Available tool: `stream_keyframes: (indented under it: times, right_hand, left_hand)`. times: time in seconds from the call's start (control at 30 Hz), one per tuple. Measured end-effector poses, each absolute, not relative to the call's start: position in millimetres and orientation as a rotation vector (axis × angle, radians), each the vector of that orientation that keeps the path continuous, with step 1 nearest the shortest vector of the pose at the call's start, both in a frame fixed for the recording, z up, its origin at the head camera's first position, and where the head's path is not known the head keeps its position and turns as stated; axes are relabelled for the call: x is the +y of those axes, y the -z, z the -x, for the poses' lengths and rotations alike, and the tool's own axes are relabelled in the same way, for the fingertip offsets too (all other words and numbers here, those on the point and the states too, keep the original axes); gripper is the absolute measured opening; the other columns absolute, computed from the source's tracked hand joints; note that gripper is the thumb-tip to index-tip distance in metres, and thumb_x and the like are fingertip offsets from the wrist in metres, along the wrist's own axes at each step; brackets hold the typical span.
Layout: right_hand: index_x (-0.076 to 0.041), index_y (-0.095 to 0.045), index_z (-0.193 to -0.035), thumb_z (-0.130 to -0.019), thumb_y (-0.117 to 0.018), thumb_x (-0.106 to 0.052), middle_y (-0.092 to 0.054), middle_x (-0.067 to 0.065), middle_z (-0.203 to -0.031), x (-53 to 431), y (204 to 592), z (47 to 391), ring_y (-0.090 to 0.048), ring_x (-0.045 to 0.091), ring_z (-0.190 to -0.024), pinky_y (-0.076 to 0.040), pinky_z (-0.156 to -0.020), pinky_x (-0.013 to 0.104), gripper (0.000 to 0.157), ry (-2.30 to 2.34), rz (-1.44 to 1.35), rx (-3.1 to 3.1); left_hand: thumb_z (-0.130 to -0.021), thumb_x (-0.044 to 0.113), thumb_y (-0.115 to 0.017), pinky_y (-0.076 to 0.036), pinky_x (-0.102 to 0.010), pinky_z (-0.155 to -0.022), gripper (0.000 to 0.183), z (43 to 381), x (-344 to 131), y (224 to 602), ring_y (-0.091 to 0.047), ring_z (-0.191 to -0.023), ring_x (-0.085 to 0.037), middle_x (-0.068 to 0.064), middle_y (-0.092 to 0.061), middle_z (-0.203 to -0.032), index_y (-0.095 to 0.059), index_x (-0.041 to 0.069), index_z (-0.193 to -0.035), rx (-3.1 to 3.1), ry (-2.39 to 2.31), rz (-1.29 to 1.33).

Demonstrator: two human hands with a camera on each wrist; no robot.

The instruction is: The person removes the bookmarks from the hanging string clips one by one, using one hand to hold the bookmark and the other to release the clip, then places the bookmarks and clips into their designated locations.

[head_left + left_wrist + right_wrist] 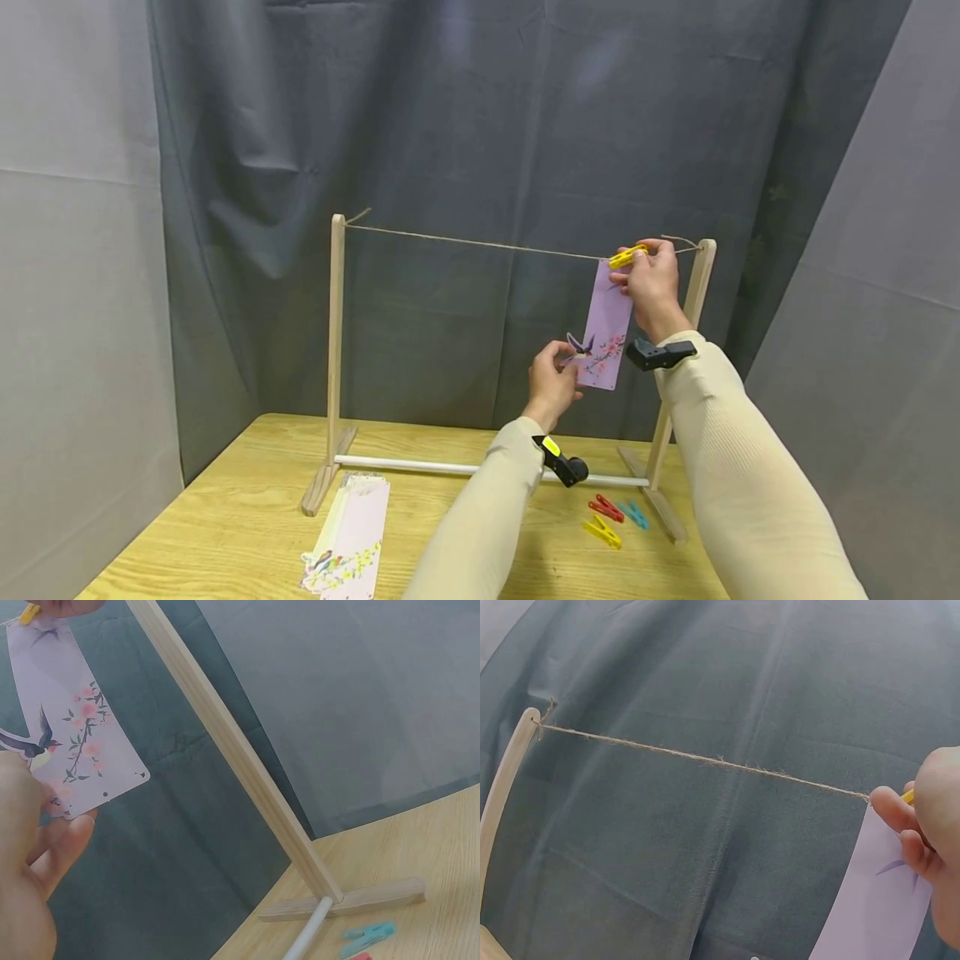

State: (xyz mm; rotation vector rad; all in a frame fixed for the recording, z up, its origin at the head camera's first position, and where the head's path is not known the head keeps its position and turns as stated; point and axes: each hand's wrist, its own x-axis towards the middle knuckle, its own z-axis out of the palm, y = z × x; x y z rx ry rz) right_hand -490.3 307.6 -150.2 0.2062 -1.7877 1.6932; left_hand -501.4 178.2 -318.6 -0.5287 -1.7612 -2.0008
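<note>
A pale purple bookmark card [604,321] with a swallow and pink blossoms hangs at the twine [480,242], near its right end. My right hand [654,283] pinches a yellow clothespin [627,256] at the card's top edge; in the right wrist view the fingers hide most of that clothespin. Lower down, my left hand [552,379] holds the card's bottom left edge by the swallow cut-out, between thumb and fingers. The left wrist view shows the card [79,727] tilted, its lower corner above the fingertips.
A wooden frame with a left post [337,333] and right post [701,283] carries the twine; a white rod [408,464] joins the feet. Red [606,508], blue [634,514] and yellow [602,531] clothespins lie by the right foot. More cards [351,533] are stacked at left.
</note>
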Motion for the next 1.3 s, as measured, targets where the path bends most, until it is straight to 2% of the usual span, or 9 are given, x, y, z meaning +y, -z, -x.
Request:
stream_keyframes:
  times: [0.17, 0.47, 0.83, 1.0, 1.23, 1.3]
  right_hand:
    - [-0.005, -0.032, -0.145, -0.114, -0.036, -0.018, -0.056, 0.02, -0.146, 309.1, 150.0, 488.4, -0.065, 0.0, -0.064, -0.049, -0.056, 0.015, 0.034, -1.698, -0.199, -1.796]
    - [-0.006, -0.033, -0.144, -0.114, -0.036, -0.019, -0.056, 0.019, -0.146, 306.6, 153.9, 492.2, -0.064, 0.001, -0.064, -0.048, -0.056, 0.015, 0.033, -1.724, -0.194, -1.78]
    - [-0.007, -0.032, -0.145, -0.113, -0.036, -0.017, -0.055, 0.018, -0.146, 303.5, 154.8, 494.4, -0.063, 0.0, -0.062, -0.046, -0.053, 0.014, 0.034, -1.83, -0.21, -1.676]
    - [-0.009, -0.032, -0.144, -0.113, -0.036, -0.016, -0.056, 0.014, -0.142, 304.0, 154.7, 494.3, -0.062, 0.002, -0.062, -0.046, -0.054, 0.016, 0.032, -1.89, -0.205, -1.628]
    - [-0.009, -0.03, -0.147, -0.114, -0.035, -0.017, -0.054, 0.015, -0.146, 304.1, 156.6, 491.7, -0.061, 0.003, -0.064, -0.045, -0.055, 0.016, 0.035, -1.991, -0.222, -1.534]
    - [-0.01, -0.031, -0.146, -0.114, -0.036, -0.017, -0.054, 0.015, -0.146, 303.1, 156.6, 492.1, -0.06, 0.004, -0.064, -0.045, -0.055, 0.016, 0.034, -2.037, -0.228, -1.49]
  left_hand:
    - [-0.092, -0.012, -0.06, -0.056, -0.029, -0.046, 0.026, 501.6, 178.7, 318.2, -0.067, -0.057, -0.014, -0.008, -0.074, -0.09, -0.068, 0.008, -0.107, -1.768, 2.005, 0.522]
    - [-0.094, -0.011, -0.06, -0.057, -0.03, -0.048, 0.027, 500.5, 174.1, 320.7, -0.067, -0.058, -0.014, -0.008, -0.075, -0.092, -0.068, 0.01, -0.108, -1.789, 1.989, 0.524]
    - [-0.094, -0.01, -0.06, -0.061, -0.048, -0.057, 0.027, 500.2, 175.4, 320.4, -0.068, -0.059, -0.016, -0.006, -0.074, -0.09, -0.068, 0.01, -0.109, -1.778, 2.026, 0.526]
    - [-0.094, -0.01, -0.061, -0.061, -0.042, -0.054, 0.026, 499.4, 177.9, 319.4, -0.068, -0.059, -0.015, -0.004, -0.073, -0.088, -0.068, 0.011, -0.109, -1.777, 2.034, 0.513]
    - [-0.094, -0.011, -0.061, -0.061, -0.043, -0.054, 0.028, 496.8, 179.6, 319.9, -0.067, -0.059, -0.015, -0.007, -0.073, -0.087, -0.068, 0.011, -0.108, -1.767, 2.04, 0.528]
    - [-0.094, -0.011, -0.061, -0.06, -0.039, -0.052, 0.027, 496.8, 179.5, 319.8, -0.067, -0.059, -0.015, -0.008, -0.073, -0.088, -0.068, 0.011, -0.108, -1.762, 2.046, 0.529]
